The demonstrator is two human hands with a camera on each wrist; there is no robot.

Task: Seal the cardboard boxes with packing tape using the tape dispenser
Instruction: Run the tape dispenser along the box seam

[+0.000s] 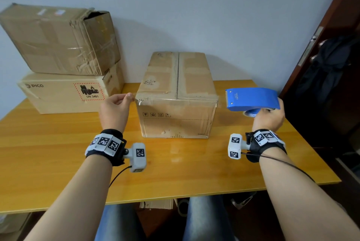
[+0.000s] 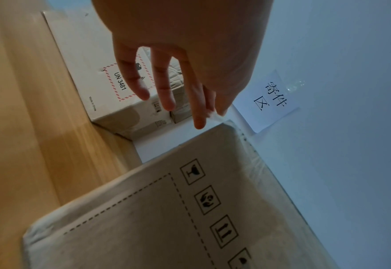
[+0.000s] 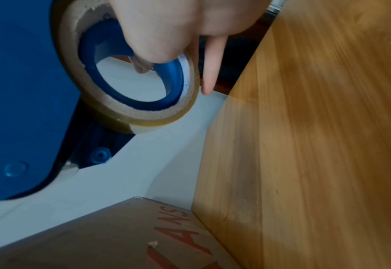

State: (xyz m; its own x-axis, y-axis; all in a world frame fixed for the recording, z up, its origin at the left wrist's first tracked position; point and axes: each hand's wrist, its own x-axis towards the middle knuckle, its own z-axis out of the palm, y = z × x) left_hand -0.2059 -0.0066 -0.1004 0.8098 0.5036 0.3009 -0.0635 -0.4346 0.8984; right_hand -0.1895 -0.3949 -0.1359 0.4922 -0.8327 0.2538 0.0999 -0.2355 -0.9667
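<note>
A worn cardboard box [image 1: 176, 94] stands mid-table with its top flaps closed. My left hand [image 1: 129, 98] hovers at its upper left front corner, thumb and forefinger pinching the end of clear tape [image 2: 215, 114]. A glossy strip of tape [image 1: 175, 100] runs along the box's front top edge. To the right of the box, my right hand [image 1: 266, 113] holds the blue tape dispenser [image 1: 251, 98] in the air, its toothed blade facing the box. In the right wrist view my fingers [image 3: 209, 69] curl through the core of the tape roll [image 3: 130, 112].
Two more boxes are stacked at the back left, a PICO box [image 1: 64, 92] under a battered one [image 1: 58, 39]. The wooden table [image 1: 175, 162] ends just past my right hand, beside a dark door [image 1: 331, 49]. A paper sign [image 2: 275, 98] hangs on the wall.
</note>
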